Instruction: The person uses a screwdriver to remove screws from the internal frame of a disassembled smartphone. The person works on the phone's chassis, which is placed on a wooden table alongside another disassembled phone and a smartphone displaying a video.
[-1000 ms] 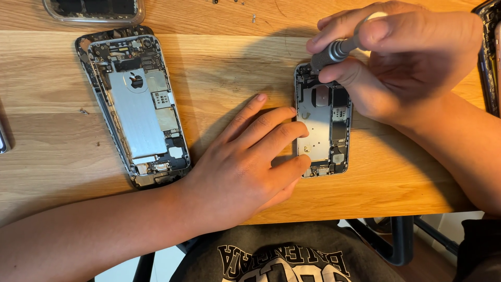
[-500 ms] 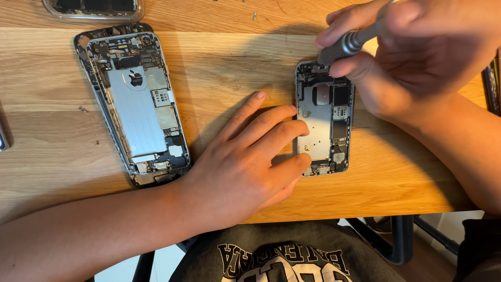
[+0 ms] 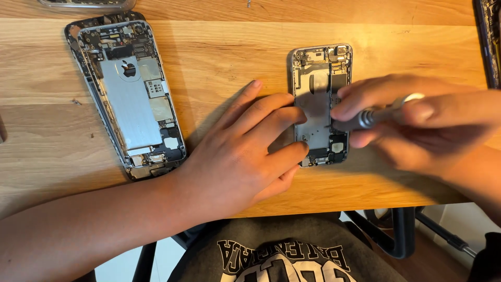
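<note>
Far left edge of the wooden table [image 3: 219, 57]: a dark sliver of sth cut off by the frame, can't tell what. Top left, another flat device [image 3: 86, 4] pokes in at the top edge, mostly out of view.

Next, a large opened phone shell [image 3: 128, 94] lies flat, tilted a bit, top end toward the upper left. Inside: silver metal plate in the middle, small boards and connectors at both ends. Nothing touches it; the left forearm passes below its lower end.

Centre: left hand [image 3: 245, 151] lies palm down on the table, fingers spread toward the right. Fingertips [image 3: 289, 115] press on the left edge of the smaller opened phone [image 3: 319, 104], pinning it flat; it holds nothing else.

The smaller phone sits upright w/ its long side running away from the person, right of centre, near the table's front edge. Top end shows camera parts and a dark slot; lower half partly covered by both hands.

Right: right hand [image 3: 417, 125] is closed around a small silver-grey screwdriver [image 3: 373, 116], gripped betw. thumb and fingers, shaft lying roughly horizontal, tip pointing left at the phone's mid-right area. Hand is motion-blurred, so tip probably touches the phone but not sure.

Far right top corner: dark edge of another device [image 3: 488, 42], cut off.
</note>
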